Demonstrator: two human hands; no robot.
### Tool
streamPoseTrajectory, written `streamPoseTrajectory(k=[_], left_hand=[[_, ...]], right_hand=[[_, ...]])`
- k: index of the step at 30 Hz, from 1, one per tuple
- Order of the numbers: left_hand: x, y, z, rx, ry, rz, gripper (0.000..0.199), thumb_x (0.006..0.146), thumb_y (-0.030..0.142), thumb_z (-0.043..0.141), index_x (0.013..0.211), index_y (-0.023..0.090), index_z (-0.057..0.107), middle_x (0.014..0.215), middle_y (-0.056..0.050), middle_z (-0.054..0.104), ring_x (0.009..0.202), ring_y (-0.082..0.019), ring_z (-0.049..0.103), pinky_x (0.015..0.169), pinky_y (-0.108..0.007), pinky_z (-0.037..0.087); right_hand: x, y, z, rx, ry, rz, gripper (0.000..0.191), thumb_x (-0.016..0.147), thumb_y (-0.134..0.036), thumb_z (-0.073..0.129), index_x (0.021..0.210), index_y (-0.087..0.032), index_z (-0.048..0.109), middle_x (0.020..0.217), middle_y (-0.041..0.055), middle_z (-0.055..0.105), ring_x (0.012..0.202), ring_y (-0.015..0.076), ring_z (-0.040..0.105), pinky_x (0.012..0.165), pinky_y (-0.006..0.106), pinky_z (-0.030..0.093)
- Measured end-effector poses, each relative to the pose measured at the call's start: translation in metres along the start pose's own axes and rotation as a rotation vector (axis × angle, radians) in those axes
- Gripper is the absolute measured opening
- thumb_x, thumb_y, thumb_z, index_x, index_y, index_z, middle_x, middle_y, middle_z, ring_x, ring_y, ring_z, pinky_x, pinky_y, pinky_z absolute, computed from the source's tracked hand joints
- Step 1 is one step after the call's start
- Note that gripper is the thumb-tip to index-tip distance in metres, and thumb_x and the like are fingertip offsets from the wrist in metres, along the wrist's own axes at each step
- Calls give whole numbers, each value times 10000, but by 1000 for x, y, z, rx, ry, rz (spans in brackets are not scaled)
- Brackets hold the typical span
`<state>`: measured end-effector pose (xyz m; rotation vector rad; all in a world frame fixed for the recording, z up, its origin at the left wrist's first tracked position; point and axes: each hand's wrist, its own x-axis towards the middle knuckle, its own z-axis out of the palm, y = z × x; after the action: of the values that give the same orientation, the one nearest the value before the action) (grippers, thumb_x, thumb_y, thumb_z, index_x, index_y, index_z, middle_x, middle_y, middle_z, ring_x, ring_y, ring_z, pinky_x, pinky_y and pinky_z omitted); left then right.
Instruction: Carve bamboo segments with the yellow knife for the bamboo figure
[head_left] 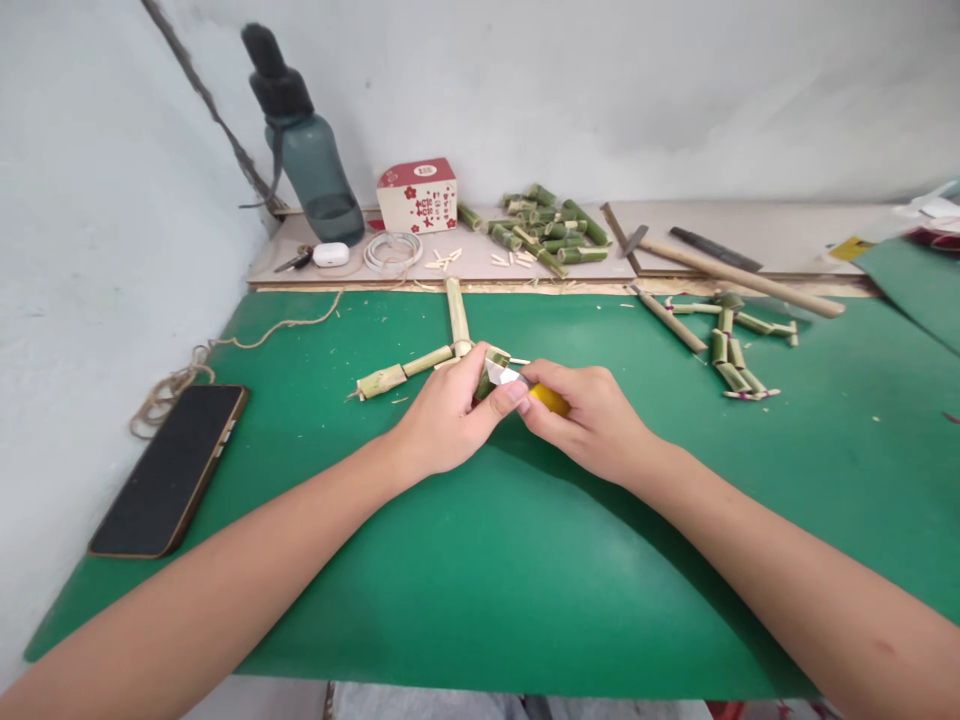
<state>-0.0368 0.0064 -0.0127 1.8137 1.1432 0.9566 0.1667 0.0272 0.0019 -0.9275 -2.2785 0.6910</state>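
the left hand has its fingers closed around a short green bamboo piece, which sits between thumb and forefinger, its upper end showing just past the fingertips. the right hand has its fingers wrapped narrowly about a knife with a yellow handle; its pale blade points left from those fingers and lies over the bamboo piece. the left thumb reaches across below the blade, its tip close by the right fingers; whether it presses on the knife i cannot tell.

just beyond the left fingers lies a jointed bamboo assembly, one pale length pointing away from them and another stretching out to their left. whether the held piece is joined to it is hidden by the hand.

well to the right of the right fingers rests a small jointed bamboo figure, a wooden-handled tool on its near-hand side. farther beyond both hands is a heap of cut bamboo. well left of the left fingers a phone lies on the green table.
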Motion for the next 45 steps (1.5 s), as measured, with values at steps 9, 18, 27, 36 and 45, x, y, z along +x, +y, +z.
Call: streamPoseTrajectory(k=[9, 18, 27, 36, 45], left_hand=[[3, -2, 0, 39, 3, -7, 478, 983, 661, 520, 841, 206, 484, 727, 0, 534, 659, -155, 476, 636, -318, 332], [4, 0, 0, 48, 27, -43, 506, 948, 680, 566, 809, 195, 528, 702, 3, 567, 628, -144, 476, 604, -308, 332], [4, 0, 0, -5, 58, -85, 509, 928, 648, 619, 739, 182, 546, 636, 29, 481, 598, -120, 419, 561, -291, 283], [3, 0, 1, -35, 43, -101, 439, 970, 608, 583, 834, 193, 543, 695, 36, 481, 632, -118, 413, 596, -299, 308], [1, 2, 2, -66, 63, -119, 453, 941, 642, 610, 853, 217, 479, 715, 41, 444, 646, -124, 399, 614, -310, 319]], right_hand=[[0, 1, 0, -56, 9, 10, 148, 953, -312, 546, 880, -202, 612, 572, -70, 486, 489, 86, 389, 520, 227, 313], [0, 3, -1, -80, 15, 8, 151, 952, -317, 549, 910, -199, 633, 579, -64, 512, 492, 89, 406, 524, 224, 318], [0, 3, 1, -85, 69, 20, 150, 959, -317, 562, 917, -196, 641, 597, -61, 531, 500, 86, 415, 521, 221, 330], [-1, -1, 3, -35, 103, -6, 135, 978, -290, 574, 920, -186, 637, 596, -72, 498, 499, 74, 395, 508, 214, 324], [-2, 0, 4, -13, 84, -5, 121, 968, -287, 568, 926, -192, 631, 619, -65, 517, 512, 79, 400, 522, 226, 323]])
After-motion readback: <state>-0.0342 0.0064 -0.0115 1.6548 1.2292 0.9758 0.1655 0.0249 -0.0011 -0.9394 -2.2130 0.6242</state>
